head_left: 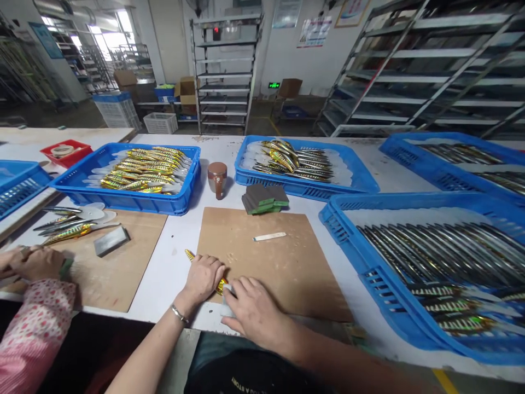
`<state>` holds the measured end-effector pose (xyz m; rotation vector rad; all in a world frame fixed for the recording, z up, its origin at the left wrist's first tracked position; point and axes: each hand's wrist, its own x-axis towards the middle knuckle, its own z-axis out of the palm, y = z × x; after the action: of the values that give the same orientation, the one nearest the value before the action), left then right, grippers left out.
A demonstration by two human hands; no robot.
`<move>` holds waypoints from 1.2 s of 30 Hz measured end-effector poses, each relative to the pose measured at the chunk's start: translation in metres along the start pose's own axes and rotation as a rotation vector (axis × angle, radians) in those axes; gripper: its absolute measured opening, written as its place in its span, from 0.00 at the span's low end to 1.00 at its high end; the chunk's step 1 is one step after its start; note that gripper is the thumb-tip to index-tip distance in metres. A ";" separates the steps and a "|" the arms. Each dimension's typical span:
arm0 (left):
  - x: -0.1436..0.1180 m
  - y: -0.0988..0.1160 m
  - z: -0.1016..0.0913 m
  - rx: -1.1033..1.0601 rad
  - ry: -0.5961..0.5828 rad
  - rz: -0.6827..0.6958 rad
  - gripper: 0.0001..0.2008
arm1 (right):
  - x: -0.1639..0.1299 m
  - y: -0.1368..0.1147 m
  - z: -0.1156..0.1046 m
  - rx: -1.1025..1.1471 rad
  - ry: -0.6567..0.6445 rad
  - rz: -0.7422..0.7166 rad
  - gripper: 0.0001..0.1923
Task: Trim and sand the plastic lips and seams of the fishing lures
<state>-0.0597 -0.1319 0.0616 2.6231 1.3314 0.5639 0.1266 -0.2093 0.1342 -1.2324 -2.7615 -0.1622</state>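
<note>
White worktop [176,262] in a factory room is carrying five blue crates [127,200] holding fishing lures, and one red tray [68,153]. Two cardboard mats are lying on it. Left hand [203,278] is pinning a gold lure [190,255] at the middle mat's [266,262] near-left edge, grip closed over it; right hand [256,312] is pinching a grey sanding block [227,303] just beside it. A co-worker's hands [28,262] are resting at far left.

The left hand [203,278] holds a gold fishing lure [190,255] down on a brown board [266,262] on the worktop [172,262]. The right hand [254,309] presses a small grey sanding block [227,300] beside it. Blue trays [123,200] of lures sit around
</note>
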 end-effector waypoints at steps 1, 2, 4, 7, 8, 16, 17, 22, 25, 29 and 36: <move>0.001 0.002 0.002 0.008 0.014 -0.014 0.20 | 0.003 -0.004 0.002 -0.030 0.007 -0.009 0.32; 0.001 0.003 0.003 0.009 0.023 -0.020 0.19 | 0.003 -0.005 0.003 -0.046 0.013 -0.011 0.33; 0.002 0.004 0.006 0.003 0.031 -0.020 0.18 | -0.007 -0.003 0.002 -0.041 0.025 0.001 0.35; 0.002 0.006 0.008 -0.013 0.037 -0.020 0.19 | -0.028 0.004 -0.006 0.000 0.038 0.037 0.36; 0.002 0.006 0.009 -0.018 0.044 -0.026 0.19 | -0.031 0.005 -0.008 0.003 0.039 0.043 0.36; 0.001 0.009 0.010 -0.031 0.041 -0.043 0.19 | -0.009 -0.007 0.009 0.058 0.017 0.011 0.34; 0.000 0.009 0.010 -0.030 0.040 -0.040 0.19 | -0.019 0.000 0.007 0.101 0.010 0.011 0.33; -0.002 0.006 0.010 -0.021 0.071 -0.025 0.19 | -0.093 0.056 -0.007 0.074 -0.049 0.148 0.18; -0.002 0.005 0.009 0.002 0.111 -0.011 0.18 | -0.109 0.079 -0.011 0.073 0.017 0.189 0.14; -0.005 0.013 0.004 0.076 0.158 -0.005 0.19 | -0.093 0.078 -0.006 0.200 0.089 0.173 0.21; -0.031 0.026 -0.017 -0.020 -0.012 0.166 0.24 | -0.108 0.058 0.014 0.285 0.104 0.156 0.21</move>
<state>-0.0642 -0.1731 0.0768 2.7330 1.1050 0.5799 0.2403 -0.2479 0.1079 -1.3114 -2.4799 0.1705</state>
